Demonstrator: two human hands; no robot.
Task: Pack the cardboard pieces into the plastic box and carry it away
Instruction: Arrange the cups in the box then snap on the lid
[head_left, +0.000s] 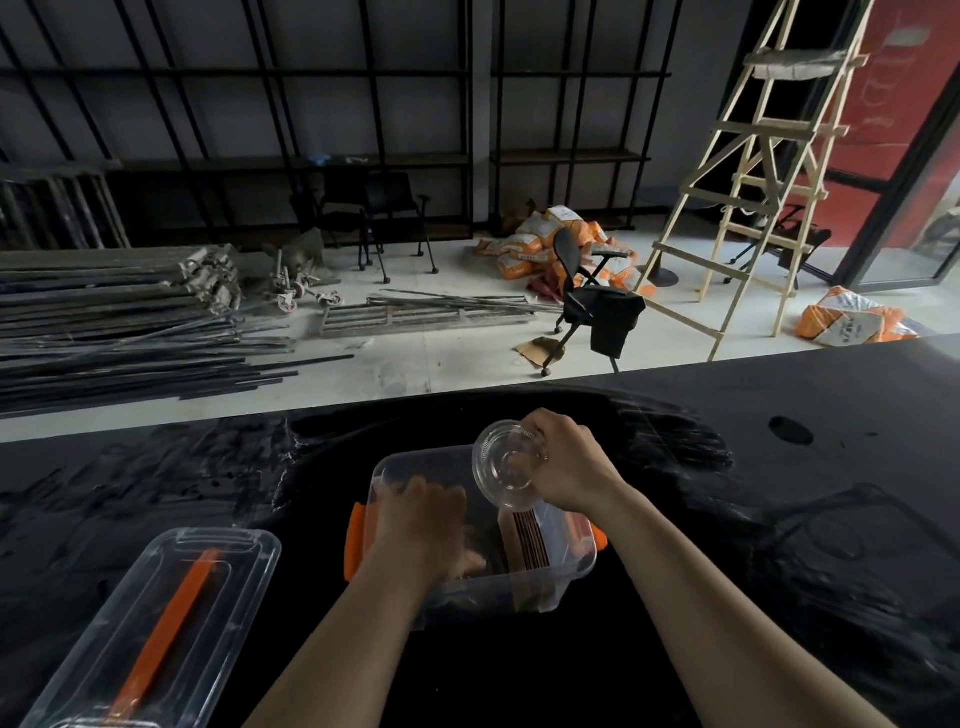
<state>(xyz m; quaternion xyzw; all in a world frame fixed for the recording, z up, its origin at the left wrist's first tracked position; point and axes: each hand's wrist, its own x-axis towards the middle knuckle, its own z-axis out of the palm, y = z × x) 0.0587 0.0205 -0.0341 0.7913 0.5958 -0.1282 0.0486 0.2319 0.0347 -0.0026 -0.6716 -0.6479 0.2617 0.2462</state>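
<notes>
Head view: both hands at the plastic box (524, 587) on the black desk (779, 519).
The left hand (423, 525) reaches inside, fingers blurred, their state unclear; the right hand (566, 462) curls its fingers round a clear round container (501, 465) above the upright cardboard pieces (527, 538); the lid (156, 623), lower left, is cut off.

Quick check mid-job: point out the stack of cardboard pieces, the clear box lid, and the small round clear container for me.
cardboard pieces (527, 540): head view, top edges of the stack standing in the box.
lid (156, 623): head view, clear top panel beside the orange strip.
round clear container (503, 465): head view, its ridged base.
</notes>
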